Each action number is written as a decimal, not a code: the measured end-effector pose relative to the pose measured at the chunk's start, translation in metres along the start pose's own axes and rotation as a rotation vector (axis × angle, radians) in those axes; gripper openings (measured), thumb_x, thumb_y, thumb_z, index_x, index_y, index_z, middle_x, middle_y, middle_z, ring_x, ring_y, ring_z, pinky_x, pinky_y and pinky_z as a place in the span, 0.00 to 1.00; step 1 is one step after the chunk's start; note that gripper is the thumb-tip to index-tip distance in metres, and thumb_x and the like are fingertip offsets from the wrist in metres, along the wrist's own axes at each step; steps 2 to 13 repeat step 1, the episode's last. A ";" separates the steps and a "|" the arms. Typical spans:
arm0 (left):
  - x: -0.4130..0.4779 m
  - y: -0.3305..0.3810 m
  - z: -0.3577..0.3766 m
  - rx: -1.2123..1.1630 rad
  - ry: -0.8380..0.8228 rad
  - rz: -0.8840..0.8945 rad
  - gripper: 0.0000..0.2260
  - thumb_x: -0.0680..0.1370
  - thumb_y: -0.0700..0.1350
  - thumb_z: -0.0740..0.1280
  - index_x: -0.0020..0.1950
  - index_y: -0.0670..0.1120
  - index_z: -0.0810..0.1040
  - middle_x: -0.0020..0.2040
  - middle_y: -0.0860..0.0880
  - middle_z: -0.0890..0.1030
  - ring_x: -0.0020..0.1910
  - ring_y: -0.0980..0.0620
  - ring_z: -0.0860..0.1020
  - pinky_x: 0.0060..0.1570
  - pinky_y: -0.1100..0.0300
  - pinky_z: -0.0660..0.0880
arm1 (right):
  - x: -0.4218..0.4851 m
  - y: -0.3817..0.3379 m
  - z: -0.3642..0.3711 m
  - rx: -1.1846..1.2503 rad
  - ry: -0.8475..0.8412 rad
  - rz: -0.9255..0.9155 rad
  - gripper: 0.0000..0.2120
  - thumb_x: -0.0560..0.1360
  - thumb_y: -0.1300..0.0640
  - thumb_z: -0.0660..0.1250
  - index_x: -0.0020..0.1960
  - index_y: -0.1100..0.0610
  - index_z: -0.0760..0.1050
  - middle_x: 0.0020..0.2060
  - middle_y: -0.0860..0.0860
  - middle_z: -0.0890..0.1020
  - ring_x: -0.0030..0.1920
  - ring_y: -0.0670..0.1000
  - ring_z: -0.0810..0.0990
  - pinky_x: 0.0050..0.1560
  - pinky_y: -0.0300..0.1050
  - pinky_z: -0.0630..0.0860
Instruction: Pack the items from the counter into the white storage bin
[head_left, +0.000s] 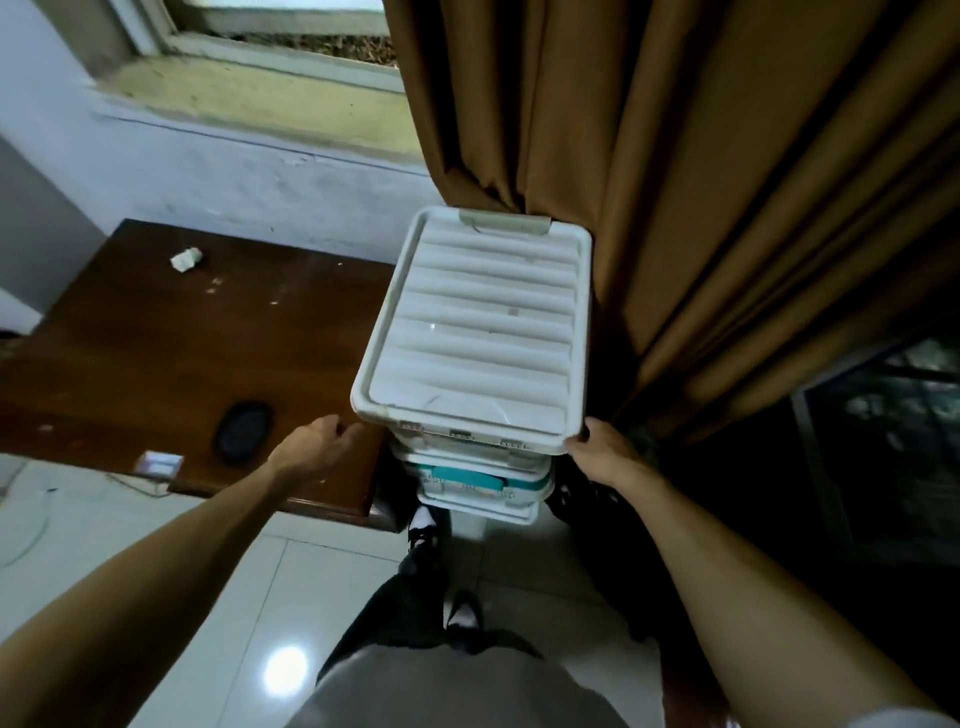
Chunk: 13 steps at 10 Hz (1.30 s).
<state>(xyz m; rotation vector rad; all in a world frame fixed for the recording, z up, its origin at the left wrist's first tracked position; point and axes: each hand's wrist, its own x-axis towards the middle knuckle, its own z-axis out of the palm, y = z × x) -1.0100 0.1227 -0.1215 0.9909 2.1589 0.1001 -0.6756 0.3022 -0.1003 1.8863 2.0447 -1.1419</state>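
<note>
Atop the stack — white bin, ribbed lid; right hand gripping its corner; left hand loose, empty

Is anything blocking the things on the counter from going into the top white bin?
Yes. The ribbed lid sits closed on the white bin, covering its opening. Nothing visible separates the left hand or right hand from it.

Dark brown wooden table on the left. On its far part lies a white crumpled scrap, and close to the near edge a dark oval object. Small white rectangular piece at the near edge, unclear if on the table or below it. Glossy white tiled floor carries a thin pale cable at far left. Just right of the table is a stack of lower white bins, topped by a white plastic storage bin with ribbed lid.
</note>
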 end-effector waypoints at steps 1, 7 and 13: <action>-0.023 0.003 0.004 0.010 0.067 0.043 0.21 0.81 0.64 0.54 0.50 0.48 0.73 0.48 0.45 0.81 0.43 0.45 0.81 0.46 0.49 0.80 | -0.026 0.004 0.007 0.034 -0.029 -0.054 0.18 0.78 0.45 0.64 0.66 0.50 0.74 0.63 0.52 0.79 0.60 0.56 0.79 0.57 0.48 0.77; -0.023 0.003 0.004 0.010 0.067 0.043 0.21 0.81 0.64 0.54 0.50 0.48 0.73 0.48 0.45 0.81 0.43 0.45 0.81 0.46 0.49 0.80 | -0.026 0.004 0.007 0.034 -0.029 -0.054 0.18 0.78 0.45 0.64 0.66 0.50 0.74 0.63 0.52 0.79 0.60 0.56 0.79 0.57 0.48 0.77; -0.023 0.003 0.004 0.010 0.067 0.043 0.21 0.81 0.64 0.54 0.50 0.48 0.73 0.48 0.45 0.81 0.43 0.45 0.81 0.46 0.49 0.80 | -0.026 0.004 0.007 0.034 -0.029 -0.054 0.18 0.78 0.45 0.64 0.66 0.50 0.74 0.63 0.52 0.79 0.60 0.56 0.79 0.57 0.48 0.77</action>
